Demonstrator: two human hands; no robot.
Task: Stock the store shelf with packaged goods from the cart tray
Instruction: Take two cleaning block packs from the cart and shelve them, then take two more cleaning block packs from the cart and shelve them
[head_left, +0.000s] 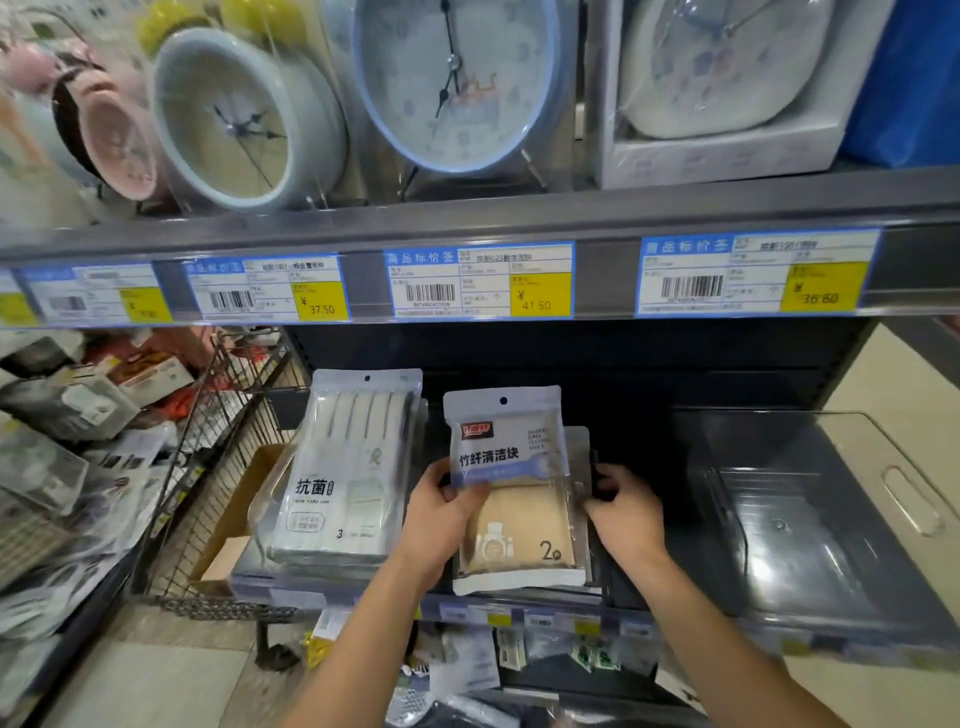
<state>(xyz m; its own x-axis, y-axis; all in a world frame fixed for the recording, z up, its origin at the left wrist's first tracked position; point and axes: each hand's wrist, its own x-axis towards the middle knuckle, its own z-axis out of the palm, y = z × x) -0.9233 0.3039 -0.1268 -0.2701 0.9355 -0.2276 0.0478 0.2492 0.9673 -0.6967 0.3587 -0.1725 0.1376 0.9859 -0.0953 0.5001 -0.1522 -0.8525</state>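
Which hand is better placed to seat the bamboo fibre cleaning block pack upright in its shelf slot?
Left, probably. The left hand grips the bamboo fibre cleaning block pack at its left edge, thumb across the front label. The right hand curls beside the right edge, and its hold is unclear.

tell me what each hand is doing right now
Left hand: holding the cleaning pad packet.
Right hand: curled at the packet's right edge; grip cannot be told.

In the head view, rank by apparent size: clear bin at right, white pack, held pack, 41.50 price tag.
Largest: clear bin, though nearness may inflate it.
Next: white pack and held pack, too alike to rank.
Smallest: 41.50 price tag.
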